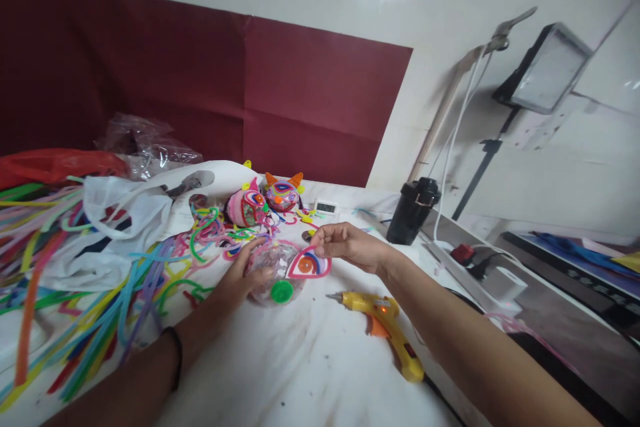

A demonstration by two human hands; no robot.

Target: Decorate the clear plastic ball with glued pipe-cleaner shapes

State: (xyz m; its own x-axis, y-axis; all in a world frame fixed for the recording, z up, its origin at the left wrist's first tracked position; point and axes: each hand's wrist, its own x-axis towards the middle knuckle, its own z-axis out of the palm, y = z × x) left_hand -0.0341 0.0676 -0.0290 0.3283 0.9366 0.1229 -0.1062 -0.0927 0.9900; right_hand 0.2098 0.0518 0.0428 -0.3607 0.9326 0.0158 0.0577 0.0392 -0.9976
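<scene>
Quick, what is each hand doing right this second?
Left hand: curled around the clear plastic bottle with a green cap.
Right hand: pinching a pink eye-shaped piece against the bottle.

A yellow glue gun lies on the white table, colourful foam strips spread at the left beside a white bag — two finished decorated balls (horned, bright) stand farther back, near a black canister.

A single head-worn camera looks forward and down over the white cloth-covered table from the person's seat, close to it. It faces the dark red wall panel beyond the table, tilted, with both forearms entering from below.
</scene>
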